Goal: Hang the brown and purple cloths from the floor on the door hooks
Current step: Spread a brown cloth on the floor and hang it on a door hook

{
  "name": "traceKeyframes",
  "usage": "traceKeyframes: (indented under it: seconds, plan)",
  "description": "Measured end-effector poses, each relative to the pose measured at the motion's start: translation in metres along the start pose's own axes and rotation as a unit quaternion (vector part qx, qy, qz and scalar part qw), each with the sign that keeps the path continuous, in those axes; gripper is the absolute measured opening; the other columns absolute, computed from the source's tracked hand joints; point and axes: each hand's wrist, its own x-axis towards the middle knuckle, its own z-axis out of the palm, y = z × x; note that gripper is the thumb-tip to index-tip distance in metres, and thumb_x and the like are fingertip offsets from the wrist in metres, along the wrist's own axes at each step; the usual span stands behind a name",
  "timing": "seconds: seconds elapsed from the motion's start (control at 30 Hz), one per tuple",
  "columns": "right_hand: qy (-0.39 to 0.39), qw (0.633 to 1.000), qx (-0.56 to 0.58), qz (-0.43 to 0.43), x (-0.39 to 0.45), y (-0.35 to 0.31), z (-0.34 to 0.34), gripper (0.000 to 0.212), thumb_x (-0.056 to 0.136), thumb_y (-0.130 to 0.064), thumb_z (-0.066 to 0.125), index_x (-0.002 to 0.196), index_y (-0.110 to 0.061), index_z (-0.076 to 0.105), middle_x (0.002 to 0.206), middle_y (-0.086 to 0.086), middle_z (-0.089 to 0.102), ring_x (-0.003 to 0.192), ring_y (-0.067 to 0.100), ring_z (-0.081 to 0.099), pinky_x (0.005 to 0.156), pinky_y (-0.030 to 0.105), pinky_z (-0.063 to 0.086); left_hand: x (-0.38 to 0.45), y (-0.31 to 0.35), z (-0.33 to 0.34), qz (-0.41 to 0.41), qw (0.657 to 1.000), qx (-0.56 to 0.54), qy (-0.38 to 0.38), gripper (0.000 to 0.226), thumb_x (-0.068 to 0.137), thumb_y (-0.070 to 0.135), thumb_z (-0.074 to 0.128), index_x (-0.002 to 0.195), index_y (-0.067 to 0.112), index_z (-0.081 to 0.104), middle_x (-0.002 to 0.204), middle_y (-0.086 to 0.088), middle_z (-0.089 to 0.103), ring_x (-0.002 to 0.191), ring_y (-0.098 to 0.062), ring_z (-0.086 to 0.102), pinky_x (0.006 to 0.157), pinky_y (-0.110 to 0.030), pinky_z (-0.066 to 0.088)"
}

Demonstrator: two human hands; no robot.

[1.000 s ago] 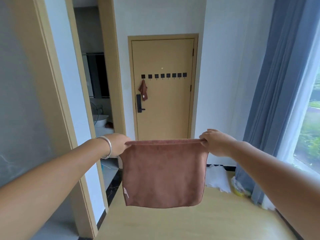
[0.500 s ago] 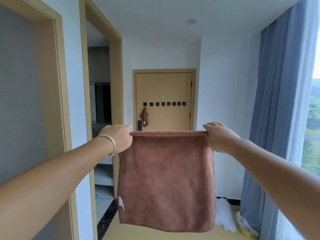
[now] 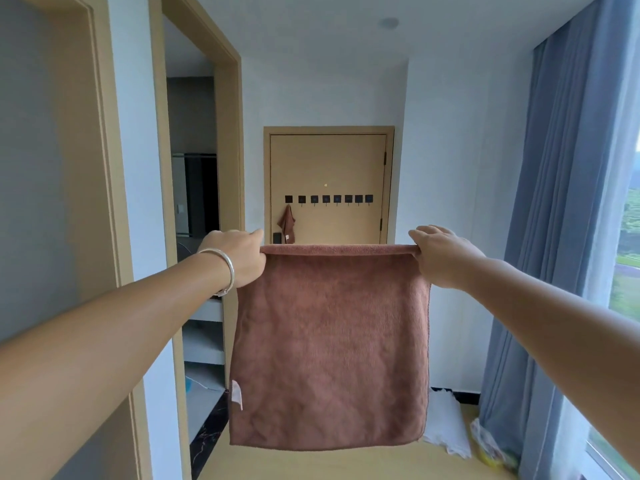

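A brown cloth [image 3: 329,344] hangs flat in front of me, stretched by its top edge. My left hand [image 3: 235,254] pinches its top left corner, and my right hand [image 3: 440,254] pinches the top right corner. A white label sits near the cloth's lower left edge. Far ahead stands a tan door [image 3: 329,161] with a row of several black hooks [image 3: 329,199]. A small brown cloth [image 3: 286,225] hangs from the leftmost hook. No purple cloth is in view.
An open doorway [image 3: 194,202] into a side room lies on the left, with door frames nearer me. Blue curtains [image 3: 561,216] and a window fill the right side. White bags [image 3: 446,424] lie on the floor by the curtain foot.
The view has tilted upward, so the ceiling shows and the floor mostly dropped out of sight. The cloth stays stretched between both hands, held slightly higher and closer.
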Motion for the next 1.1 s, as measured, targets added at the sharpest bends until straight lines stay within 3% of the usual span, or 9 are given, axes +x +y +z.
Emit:
traceKeyframes:
  seconds: [0.1,0.17,0.23,0.37,0.53,0.77,0.9,1.03,1.1]
  plan:
    - [-0.004,1.0,-0.01,0.001,0.024,-0.009,0.018,0.038,0.094,-0.013,0.038,0.131,-0.018,0.045,0.138,-0.001,0.045,0.135,0.023,0.033,0.104,0.041,0.036,0.021,-0.012,0.027,0.007,1.0,-0.009,-0.005,0.033,0.095,0.026,0.028,0.123,0.02,0.043,0.103,0.001,0.063,0.089,-0.022,0.058,0.069,-0.036,0.041]
    - [-0.007,1.0,-0.018,0.004,0.045,-0.017,0.032,0.039,0.094,-0.013,0.038,0.133,-0.018,0.043,0.14,-0.001,0.044,0.136,0.023,0.032,0.104,0.041,0.036,0.036,-0.022,0.049,0.01,1.0,-0.014,-0.01,0.05,0.096,0.027,0.028,0.146,0.019,0.027,0.125,0.0,0.059,0.106,-0.024,0.056,0.082,-0.037,0.044]
    - [-0.012,1.0,-0.018,0.006,0.066,-0.026,0.044,0.04,0.094,-0.012,0.038,0.133,-0.018,0.043,0.142,-0.001,0.042,0.136,0.022,0.031,0.104,0.04,0.035,0.051,-0.034,0.068,0.011,1.0,-0.019,-0.02,0.057,0.097,0.027,0.027,0.152,0.019,0.014,0.134,0.0,0.054,0.115,-0.023,0.053,0.091,-0.038,0.043]
    - [-0.014,1.0,-0.024,-0.002,0.11,-0.046,0.07,0.026,0.094,-0.012,0.039,0.119,-0.016,0.047,0.133,0.0,0.047,0.13,0.022,0.037,0.101,0.038,0.037,0.085,-0.063,0.101,0.019,0.999,-0.031,-0.032,0.056,0.096,0.025,0.028,0.15,0.016,0.017,0.126,-0.001,0.056,0.108,-0.023,0.052,0.089,-0.037,0.043]
    - [-0.015,1.0,-0.026,0.0,0.154,-0.069,0.097,0.028,0.093,-0.012,0.04,0.119,-0.017,0.048,0.13,-0.001,0.048,0.13,0.022,0.037,0.102,0.04,0.038,0.122,-0.096,0.134,0.025,0.999,-0.035,-0.027,0.041,0.094,0.023,0.029,0.133,0.016,0.035,0.107,0.0,0.058,0.097,-0.022,0.053,0.087,-0.04,0.044]
    - [-0.028,0.999,-0.022,-0.009,0.206,-0.084,0.134,0.026,0.095,-0.014,0.04,0.119,-0.017,0.051,0.124,-0.001,0.05,0.127,0.022,0.039,0.103,0.039,0.039,0.158,-0.123,0.176,0.032,0.998,-0.037,-0.034,0.035,0.093,0.022,0.029,0.126,0.015,0.038,0.105,0.001,0.059,0.096,-0.022,0.054,0.085,-0.038,0.045]
    - [-0.033,0.999,-0.009,-0.013,0.238,-0.084,0.162,0.015,0.096,-0.014,0.04,0.106,-0.02,0.049,0.118,-0.003,0.05,0.124,0.02,0.04,0.099,0.038,0.04,0.181,-0.128,0.202,0.032,0.998,-0.031,-0.046,0.024,0.092,0.02,0.029,0.113,0.017,0.04,0.099,0.001,0.058,0.091,-0.022,0.053,0.083,-0.039,0.045]
    - [-0.037,0.999,-0.001,-0.024,0.276,-0.075,0.193,0.011,0.095,-0.013,0.04,0.097,-0.022,0.046,0.113,-0.005,0.049,0.123,0.02,0.04,0.099,0.039,0.041,0.212,-0.126,0.23,0.027,0.998,-0.025,-0.057,0.031,0.093,0.02,0.028,0.121,0.017,0.041,0.114,-0.001,0.059,0.102,-0.022,0.053,0.088,-0.038,0.044]
    - [-0.033,0.999,0.004,-0.026,0.299,-0.067,0.208,0.011,0.096,-0.014,0.041,0.099,-0.023,0.047,0.116,-0.004,0.05,0.124,0.019,0.039,0.1,0.039,0.041,0.232,-0.122,0.244,0.025,0.998,-0.017,-0.062,0.026,0.092,0.019,0.028,0.114,0.017,0.041,0.111,-0.002,0.059,0.099,-0.023,0.054,0.088,-0.04,0.045]
